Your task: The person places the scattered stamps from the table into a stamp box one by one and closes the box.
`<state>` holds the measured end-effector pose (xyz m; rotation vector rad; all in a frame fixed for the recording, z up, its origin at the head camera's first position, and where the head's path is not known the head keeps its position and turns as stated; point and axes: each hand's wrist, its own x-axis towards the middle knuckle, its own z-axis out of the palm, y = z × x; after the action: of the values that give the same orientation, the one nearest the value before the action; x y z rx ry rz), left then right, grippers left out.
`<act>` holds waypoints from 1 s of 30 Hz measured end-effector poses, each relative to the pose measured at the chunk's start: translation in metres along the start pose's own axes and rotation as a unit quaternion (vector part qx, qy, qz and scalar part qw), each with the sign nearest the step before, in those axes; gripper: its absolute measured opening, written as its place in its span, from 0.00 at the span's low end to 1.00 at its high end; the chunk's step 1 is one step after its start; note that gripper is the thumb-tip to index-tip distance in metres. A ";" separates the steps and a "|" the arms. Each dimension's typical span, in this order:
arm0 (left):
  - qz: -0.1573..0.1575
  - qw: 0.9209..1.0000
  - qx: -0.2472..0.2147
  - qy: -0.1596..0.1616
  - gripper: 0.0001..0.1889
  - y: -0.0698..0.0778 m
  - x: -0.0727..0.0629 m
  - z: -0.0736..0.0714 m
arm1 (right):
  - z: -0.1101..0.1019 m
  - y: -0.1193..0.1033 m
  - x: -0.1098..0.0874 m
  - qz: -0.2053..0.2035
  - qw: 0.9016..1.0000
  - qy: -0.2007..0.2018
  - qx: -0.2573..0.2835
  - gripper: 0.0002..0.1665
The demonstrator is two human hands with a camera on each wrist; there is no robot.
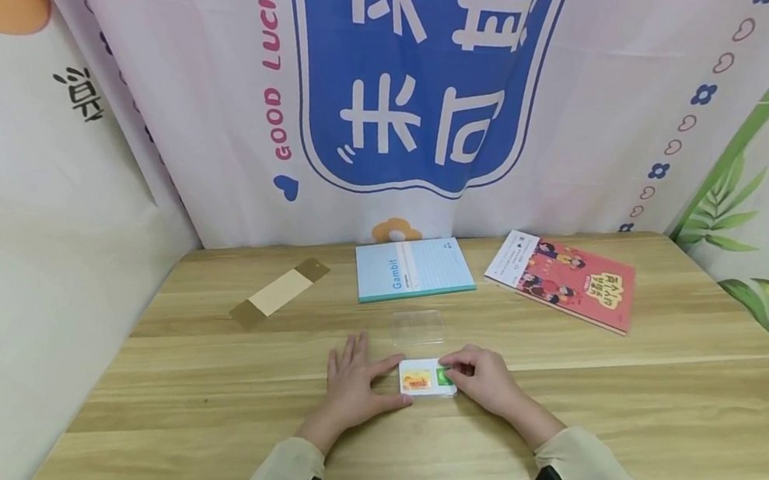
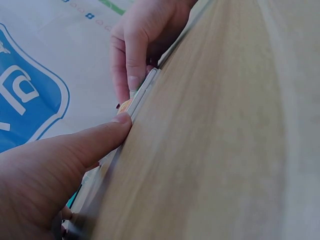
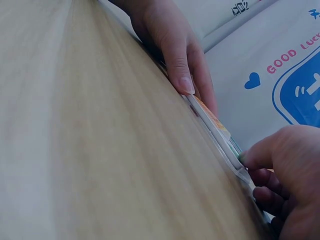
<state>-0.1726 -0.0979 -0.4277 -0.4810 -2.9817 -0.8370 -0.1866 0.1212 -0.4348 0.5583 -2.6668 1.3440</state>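
A small stack of white cards point(image 1: 426, 364) lies on the table, an orange and yellow picture point(image 1: 416, 380) on its left part. In the right wrist view, clear plastic edges the stack's underside. My left hand point(image 1: 354, 388) steadies its left end between thumb and forefinger, the other fingers spread on the table. At the opposite end my right hand point(image 1: 487, 379) pinches a small green picture piece point(image 1: 443, 377) with thumb and forefinger, partly hiding it. The left wrist view shows the left thumb point(image 2: 107, 135) against the stack's edge. Just behind the stack lies a clear plastic lid point(image 1: 418, 328).
At the back of the table point(image 1: 185, 417) lie a brown and beige cardboard sleeve point(image 1: 280, 292), a light blue Gambit notebook point(image 1: 416, 268) and a red illustrated book point(image 1: 575, 282). A printed curtain point(image 1: 224, 116) hangs along the back edge.
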 end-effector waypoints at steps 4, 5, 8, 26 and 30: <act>0.002 1.000 0.001 0.001 0.35 0.000 0.000 0.000 | 0.000 -0.001 0.000 0.001 1.000 0.000 -0.001 0.08; 0.003 1.000 0.001 0.001 0.35 0.000 0.000 0.000 | 0.000 -0.001 0.000 0.002 1.000 0.001 0.002 0.08; 0.005 1.000 0.000 0.001 0.35 0.000 0.000 -0.001 | -0.001 -0.001 0.001 0.014 0.999 0.000 0.029 0.08; 0.005 0.999 -0.044 -0.001 0.41 -0.005 0.003 -0.006 | -0.036 -0.003 0.015 0.096 0.991 -0.009 0.093 0.15; 0.005 0.998 -0.065 0.020 0.40 -0.008 0.010 -0.014 | -0.045 -0.005 0.022 0.083 0.994 -0.020 0.061 0.20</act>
<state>-0.1857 -0.1088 -0.4188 -0.4773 -2.8989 -1.0306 -0.2082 0.1485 -0.3982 0.3871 -2.7297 1.5653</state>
